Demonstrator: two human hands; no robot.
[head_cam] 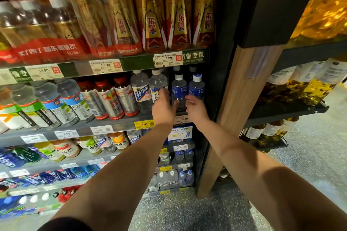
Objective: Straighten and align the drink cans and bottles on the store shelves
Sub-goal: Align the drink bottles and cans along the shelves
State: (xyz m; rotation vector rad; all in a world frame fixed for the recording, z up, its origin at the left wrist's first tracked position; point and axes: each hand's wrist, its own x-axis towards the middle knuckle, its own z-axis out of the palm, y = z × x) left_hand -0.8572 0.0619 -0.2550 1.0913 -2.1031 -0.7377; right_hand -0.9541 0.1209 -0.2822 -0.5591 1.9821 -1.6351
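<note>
Two blue-labelled bottles stand at the right end of the second shelf (pixel 116 124): the left blue bottle (pixel 178 88) and the right blue bottle (pixel 196 85). My left hand (pixel 163 108) reaches up between a clear white-capped bottle (pixel 157 82) and the left blue bottle, fingers apart, touching both sides. My right hand (pixel 196 108) is cupped just below the right blue bottle, fingers curled loosely and holding nothing. More blue bottles stand behind these two, mostly hidden.
Red-capped silver bottles (pixel 107 97) and clear bottles fill the shelf to the left. Tall gold energy-drink bottles (pixel 180 15) stand on the shelf above. A wooden post (pixel 242 88) borders the shelves on the right, with oil bottles (pixel 300 88) beyond. Lower shelves hold several small drinks.
</note>
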